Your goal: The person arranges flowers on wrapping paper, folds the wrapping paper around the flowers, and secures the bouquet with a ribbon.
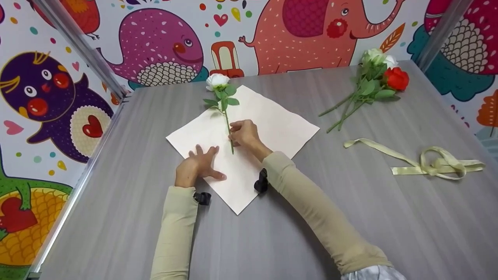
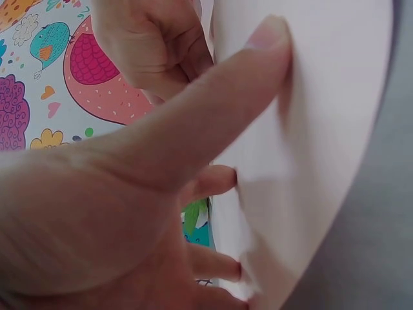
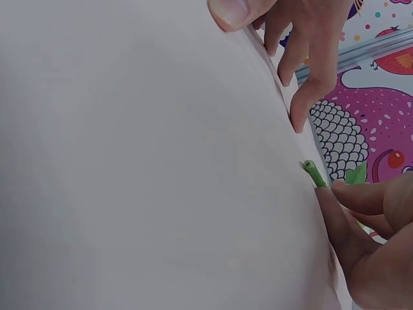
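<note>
A white rose (image 1: pixel 218 82) with a green stem and leaves lies over a pale pink sheet of paper (image 1: pixel 278 120), its bloom beyond the sheet's upper left edge. Thumb and fingers of my right hand (image 1: pixel 245 134) pinch the lower stem; in the right wrist view the cut stem end (image 3: pixel 312 171) pokes out past them. My left hand (image 1: pixel 197 165) rests with spread fingers on the paper's lower left edge. The left wrist view shows its thumb (image 2: pixel 251 71) and fingertips touching the sheet.
At the back right of the grey table (image 1: pixel 128 163) lie more flowers, among them a red rose (image 1: pixel 397 79) and a pale green-white rose (image 1: pixel 373 57). A looped cream ribbon (image 1: pixel 443 163) is at the right. A wall with printed animals (image 1: pixel 163 42) stands behind.
</note>
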Tool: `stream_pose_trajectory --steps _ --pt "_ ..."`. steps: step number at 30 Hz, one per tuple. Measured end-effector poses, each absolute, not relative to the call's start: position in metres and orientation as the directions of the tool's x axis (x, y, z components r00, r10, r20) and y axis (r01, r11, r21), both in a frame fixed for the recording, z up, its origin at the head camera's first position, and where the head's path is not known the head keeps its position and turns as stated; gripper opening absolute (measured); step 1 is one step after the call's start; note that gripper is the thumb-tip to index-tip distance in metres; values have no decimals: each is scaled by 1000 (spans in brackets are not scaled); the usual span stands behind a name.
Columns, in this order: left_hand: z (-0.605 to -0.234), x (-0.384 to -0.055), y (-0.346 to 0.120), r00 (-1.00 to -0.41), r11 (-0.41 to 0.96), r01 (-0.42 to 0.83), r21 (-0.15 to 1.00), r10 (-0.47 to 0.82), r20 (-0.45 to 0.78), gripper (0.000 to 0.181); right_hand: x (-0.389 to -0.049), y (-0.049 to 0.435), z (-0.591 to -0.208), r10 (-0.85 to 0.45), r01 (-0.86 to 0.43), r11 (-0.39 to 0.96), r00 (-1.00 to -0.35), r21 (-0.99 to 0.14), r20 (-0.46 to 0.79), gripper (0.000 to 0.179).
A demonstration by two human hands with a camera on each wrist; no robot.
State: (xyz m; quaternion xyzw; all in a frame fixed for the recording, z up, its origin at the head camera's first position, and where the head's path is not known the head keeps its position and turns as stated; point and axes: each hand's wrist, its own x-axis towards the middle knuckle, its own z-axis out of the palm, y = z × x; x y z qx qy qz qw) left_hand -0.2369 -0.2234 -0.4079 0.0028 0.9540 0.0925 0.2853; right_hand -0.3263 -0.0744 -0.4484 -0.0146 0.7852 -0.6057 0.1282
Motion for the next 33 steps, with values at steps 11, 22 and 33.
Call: stream_pose_trajectory --steps 11,22,33 --pt "-407 -236 -225 -833 980 -74 186 42 -551 104 -326 -54 -436 -170 89 247 -976 -965 -133 30" --pt "-408 -234 -225 -843 971 -64 228 70 -533 103 -327 -17 -421 -83 19 237 -996 -971 -40 29" --pt "-408 -235 -226 -837 972 -55 227 79 -541 103 -326 29 -410 -36 -93 354 -996 -931 86 32"
